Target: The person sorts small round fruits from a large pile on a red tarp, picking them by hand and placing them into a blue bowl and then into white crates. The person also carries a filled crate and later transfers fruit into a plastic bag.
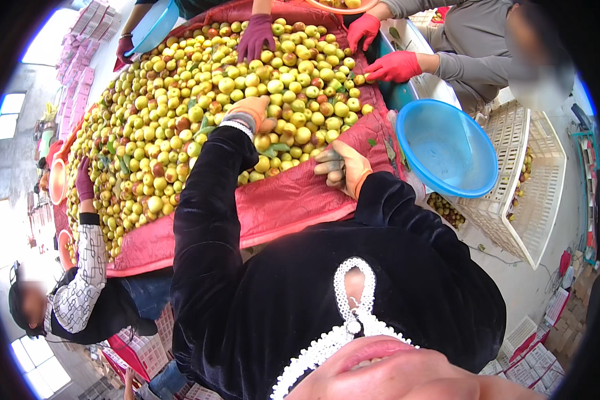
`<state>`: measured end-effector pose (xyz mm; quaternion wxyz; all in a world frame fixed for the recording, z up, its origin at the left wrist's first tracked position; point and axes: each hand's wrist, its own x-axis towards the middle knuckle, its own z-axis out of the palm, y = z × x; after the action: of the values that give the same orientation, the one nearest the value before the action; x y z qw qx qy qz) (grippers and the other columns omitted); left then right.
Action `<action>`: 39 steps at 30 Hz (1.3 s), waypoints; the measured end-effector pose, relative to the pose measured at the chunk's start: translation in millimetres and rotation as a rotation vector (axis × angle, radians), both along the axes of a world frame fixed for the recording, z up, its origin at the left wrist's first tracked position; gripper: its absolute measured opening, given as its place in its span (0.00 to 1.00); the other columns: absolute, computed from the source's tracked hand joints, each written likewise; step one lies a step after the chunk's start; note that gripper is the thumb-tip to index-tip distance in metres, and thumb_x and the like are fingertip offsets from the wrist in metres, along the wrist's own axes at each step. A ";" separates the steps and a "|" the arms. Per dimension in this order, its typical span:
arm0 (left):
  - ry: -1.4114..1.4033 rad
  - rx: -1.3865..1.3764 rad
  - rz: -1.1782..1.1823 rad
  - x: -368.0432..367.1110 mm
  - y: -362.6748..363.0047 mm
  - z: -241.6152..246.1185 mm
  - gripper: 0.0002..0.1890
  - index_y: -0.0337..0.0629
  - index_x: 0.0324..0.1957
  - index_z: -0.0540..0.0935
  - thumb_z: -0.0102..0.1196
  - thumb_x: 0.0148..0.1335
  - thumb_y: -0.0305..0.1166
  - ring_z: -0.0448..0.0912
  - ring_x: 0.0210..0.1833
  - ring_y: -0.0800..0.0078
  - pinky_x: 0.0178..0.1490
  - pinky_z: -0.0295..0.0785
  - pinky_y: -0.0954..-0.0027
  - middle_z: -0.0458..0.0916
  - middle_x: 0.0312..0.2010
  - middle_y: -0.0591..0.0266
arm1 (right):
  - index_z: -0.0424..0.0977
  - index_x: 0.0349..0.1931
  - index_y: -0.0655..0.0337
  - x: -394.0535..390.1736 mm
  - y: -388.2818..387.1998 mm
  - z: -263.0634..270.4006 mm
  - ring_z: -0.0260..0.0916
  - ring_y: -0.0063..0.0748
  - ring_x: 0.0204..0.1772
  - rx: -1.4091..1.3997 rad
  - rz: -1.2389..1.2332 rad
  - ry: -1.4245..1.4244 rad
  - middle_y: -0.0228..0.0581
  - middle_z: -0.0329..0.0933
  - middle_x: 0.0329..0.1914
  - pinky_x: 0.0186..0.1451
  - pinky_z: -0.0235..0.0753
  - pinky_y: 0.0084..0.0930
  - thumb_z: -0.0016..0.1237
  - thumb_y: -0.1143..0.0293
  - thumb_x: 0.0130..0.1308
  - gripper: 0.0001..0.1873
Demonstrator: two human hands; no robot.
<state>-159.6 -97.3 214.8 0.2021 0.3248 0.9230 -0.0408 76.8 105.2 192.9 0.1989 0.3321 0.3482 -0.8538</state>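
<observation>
A broad heap of yellow-green jujubes (pixel 165 125), some with reddish-brown patches, covers the table in front of me. My left hand (pixel 250 112), in an orange glove with a grey palm, reaches over the heap with its fingers bent down among the fruit. Whether it grasps any is hidden. My right hand (pixel 345 167), gloved alike, hovers at the near edge, above the red cloth (pixel 290 205) that lines the table. Its fingers curl inward, and their inner side is partly hidden. Green leaves (pixel 275 149) lie among the jujubes between my hands.
A blue plastic basin (pixel 445 150) stands at my right, beside a cream plastic crate (pixel 535 200) with jujubes inside. Co-workers' gloved hands (pixel 392 66) work around the heap: red at the far right, maroon (pixel 257 37) opposite and at left. Another blue basin (pixel 155 27) is far left.
</observation>
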 end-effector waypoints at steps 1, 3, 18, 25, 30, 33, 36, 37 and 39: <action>-0.020 -0.132 -0.070 -2.8 14.4 21.9 0.33 0.40 0.58 0.79 0.65 0.56 0.51 0.83 0.57 0.47 0.61 0.77 0.50 0.85 0.51 0.41 | 0.80 0.42 0.68 0.2 1.4 0.2 0.55 0.23 0.13 0.011 -0.007 -0.002 0.47 0.84 0.28 0.21 0.61 0.22 0.43 0.46 0.78 0.29; 0.054 -0.266 -0.108 -15.4 54.5 62.3 0.29 0.39 0.59 0.80 0.61 0.59 0.46 0.84 0.57 0.49 0.60 0.78 0.52 0.86 0.52 0.43 | 0.81 0.42 0.68 0.9 1.5 0.3 0.55 0.23 0.13 0.033 -0.009 0.003 0.47 0.84 0.28 0.21 0.61 0.22 0.43 0.46 0.78 0.29; 0.186 -0.007 -0.404 -100.7 268.4 -44.8 0.22 0.64 0.66 0.81 0.50 0.72 0.40 0.83 0.62 0.56 0.62 0.78 0.51 0.84 0.59 0.58 | 0.80 0.43 0.70 -1.6 8.1 -1.2 0.75 0.40 0.21 -0.128 0.058 0.014 0.58 0.85 0.32 0.24 0.70 0.28 0.44 0.43 0.76 0.32; 0.116 -0.193 -0.280 -80.3 332.6 -52.6 0.18 0.51 0.58 0.87 0.48 0.74 0.39 0.82 0.64 0.57 0.63 0.78 0.53 0.85 0.60 0.57 | 0.81 0.45 0.68 -1.1 16.0 -1.0 0.73 0.23 0.25 -0.214 0.052 -0.071 0.46 0.86 0.35 0.27 0.68 0.20 0.44 0.46 0.78 0.29; 0.133 -0.104 -0.483 -96.1 318.4 -72.3 0.18 0.57 0.58 0.85 0.49 0.70 0.36 0.83 0.61 0.53 0.62 0.78 0.50 0.85 0.58 0.56 | 0.83 0.44 0.68 -1.2 14.8 1.6 0.76 0.26 0.27 -0.164 0.035 -0.027 0.47 0.87 0.36 0.29 0.72 0.23 0.44 0.46 0.77 0.29; 0.117 0.038 -0.475 -104.6 292.0 -91.2 0.17 0.59 0.55 0.86 0.52 0.67 0.38 0.83 0.57 0.51 0.60 0.79 0.49 0.85 0.54 0.56 | 0.83 0.42 0.68 0.0 18.2 0.8 0.79 0.32 0.28 -0.166 0.051 -0.006 0.49 0.87 0.35 0.29 0.76 0.27 0.44 0.47 0.77 0.28; 0.086 -0.029 -0.497 -83.6 274.8 -71.0 0.17 0.62 0.55 0.86 0.56 0.65 0.41 0.82 0.59 0.53 0.60 0.78 0.50 0.85 0.54 0.59 | 0.81 0.43 0.71 -1.6 19.4 13.7 0.75 0.38 0.20 -0.147 0.034 -0.039 0.60 0.86 0.36 0.24 0.72 0.29 0.42 0.48 0.76 0.29; 0.083 -0.037 -0.515 -72.9 273.2 -60.1 0.18 0.63 0.56 0.85 0.57 0.65 0.43 0.81 0.61 0.54 0.61 0.78 0.50 0.84 0.55 0.60 | 0.81 0.43 0.72 -2.7 20.0 17.2 0.73 0.36 0.19 -0.125 0.022 -0.042 0.61 0.86 0.36 0.23 0.70 0.28 0.43 0.49 0.75 0.28; 0.061 -0.238 -0.431 -27.9 272.7 -24.5 0.19 0.67 0.60 0.83 0.54 0.68 0.42 0.77 0.68 0.59 0.67 0.75 0.52 0.78 0.65 0.67 | 0.81 0.43 0.72 -2.4 18.9 23.5 0.68 0.32 0.17 -0.088 -0.003 -0.054 0.64 0.85 0.37 0.20 0.65 0.26 0.43 0.52 0.74 0.26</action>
<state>-187.5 175.4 190.3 0.1978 0.4868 0.8267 -0.2011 74.4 124.0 216.5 0.2213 0.3464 0.3043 -0.8593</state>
